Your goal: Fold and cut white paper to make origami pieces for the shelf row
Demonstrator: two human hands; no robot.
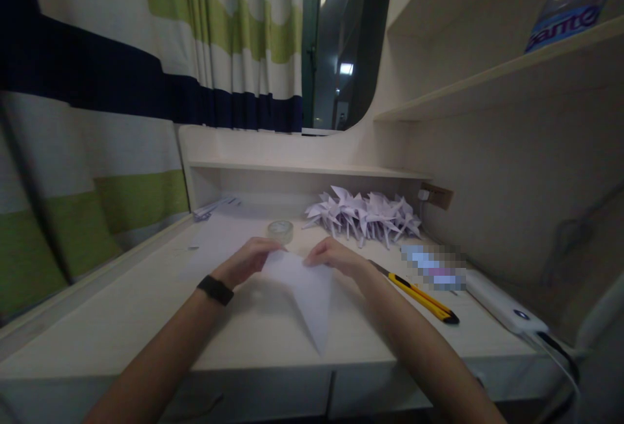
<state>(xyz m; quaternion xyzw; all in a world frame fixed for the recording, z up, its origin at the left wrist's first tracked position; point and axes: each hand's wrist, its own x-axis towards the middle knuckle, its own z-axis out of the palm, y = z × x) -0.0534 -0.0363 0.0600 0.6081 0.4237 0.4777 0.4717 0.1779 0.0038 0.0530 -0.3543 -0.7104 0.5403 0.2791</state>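
both hands, left [248, 260] and right [331, 256], pinch the paper's [305, 294] top edge mid-desk; i'd line up the corners first; then crease slowly toward the near edge

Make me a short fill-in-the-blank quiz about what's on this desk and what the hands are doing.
1. Both hands, left hand and right hand, press on a folded sheet of white ____.
2. The left wrist wears a black ____.
3. The utility knife right of the hands is black and ____.
4. The tape roll lies ____ the hands.

Missing words: paper; band; yellow; behind
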